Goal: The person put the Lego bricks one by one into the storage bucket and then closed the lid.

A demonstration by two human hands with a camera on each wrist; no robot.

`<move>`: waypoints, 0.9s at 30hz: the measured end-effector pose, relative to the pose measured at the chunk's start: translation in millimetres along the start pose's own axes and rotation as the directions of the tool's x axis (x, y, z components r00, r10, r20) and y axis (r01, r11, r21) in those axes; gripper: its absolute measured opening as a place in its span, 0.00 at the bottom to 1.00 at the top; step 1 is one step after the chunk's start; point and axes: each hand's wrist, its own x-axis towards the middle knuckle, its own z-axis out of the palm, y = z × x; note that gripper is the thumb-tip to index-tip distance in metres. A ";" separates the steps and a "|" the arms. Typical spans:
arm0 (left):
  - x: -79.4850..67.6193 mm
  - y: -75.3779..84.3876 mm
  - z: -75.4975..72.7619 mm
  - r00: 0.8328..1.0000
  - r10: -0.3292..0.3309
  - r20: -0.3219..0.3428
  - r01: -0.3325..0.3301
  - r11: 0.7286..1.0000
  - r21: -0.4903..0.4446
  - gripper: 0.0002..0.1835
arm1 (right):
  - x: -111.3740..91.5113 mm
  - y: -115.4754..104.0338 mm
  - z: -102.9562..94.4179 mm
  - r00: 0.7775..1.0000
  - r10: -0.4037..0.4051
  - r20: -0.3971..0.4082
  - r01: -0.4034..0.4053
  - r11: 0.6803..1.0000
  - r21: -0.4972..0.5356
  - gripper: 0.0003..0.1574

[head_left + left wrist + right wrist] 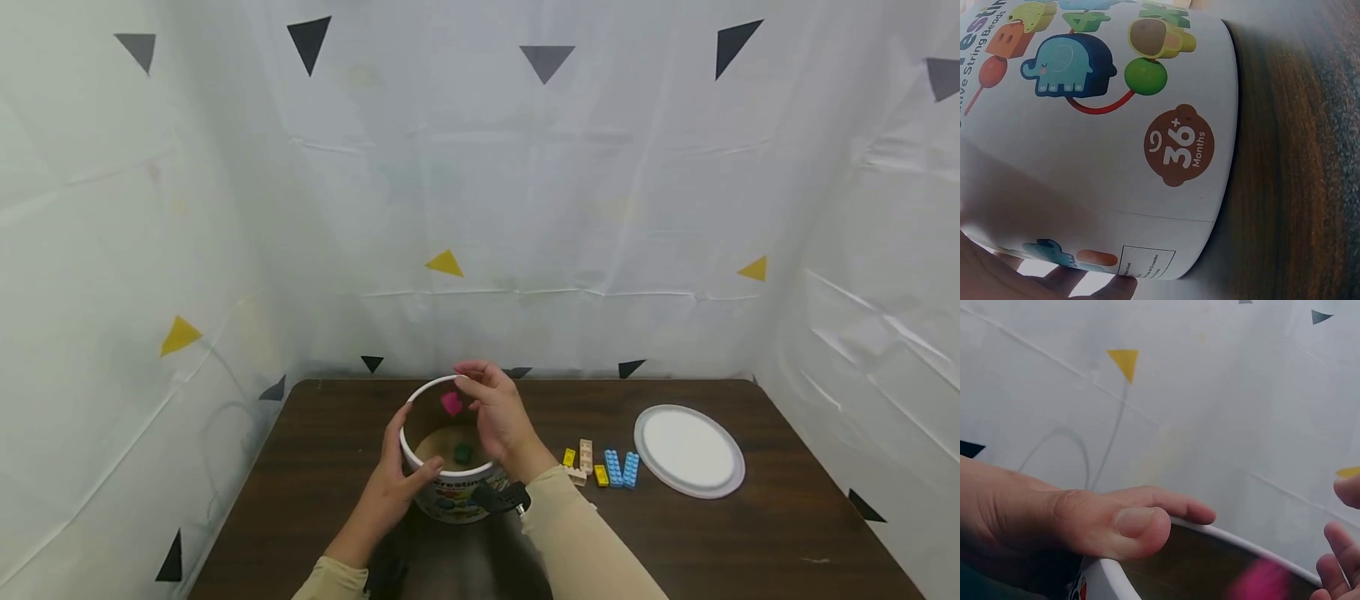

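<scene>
A round white tub (452, 496) printed with animal string beads stands near the middle of the table, tilted slightly. My left hand (393, 479) holds it at the left, thumb over the front rim and fingers along the outer side. Over the tub's right side is my right hand (504, 417), fingers parted and apparently holding nothing. A pink piece (452, 403) shows inside the tub near the far wall, below the right fingertips; it is blurred in the right wrist view, its kind unclear. A dark green piece (462, 453) lies on the tub's bottom.
Right of the tub lie pale blue toy bricks (613, 468), yellow bricks (602, 476) and beige bricks (586, 457). Farther right is a round white lid (690, 451) on the brown table (780, 533). A white sheet (480, 192) with triangles hangs behind.
</scene>
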 end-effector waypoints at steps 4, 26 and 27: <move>1.2 0.2 0.5 1.000 0.012 0.005 -0.012 1.000 -0.007 0.53 | -2.0 -1.9 0.9 1.000 -0.011 -0.009 0.011 1.000 -0.013 0.09; -3.4 3.6 -0.4 1.000 0.016 -0.005 -0.016 1.000 -0.010 0.53 | -39.7 10.2 12.4 0.850 -0.486 0.203 0.511 0.669 -0.539 0.08; -3.4 3.3 -0.5 1.000 0.018 -0.007 -0.018 1.000 -0.010 0.53 | -42.8 12.8 10.3 0.809 -0.537 0.240 0.568 0.606 -0.557 0.09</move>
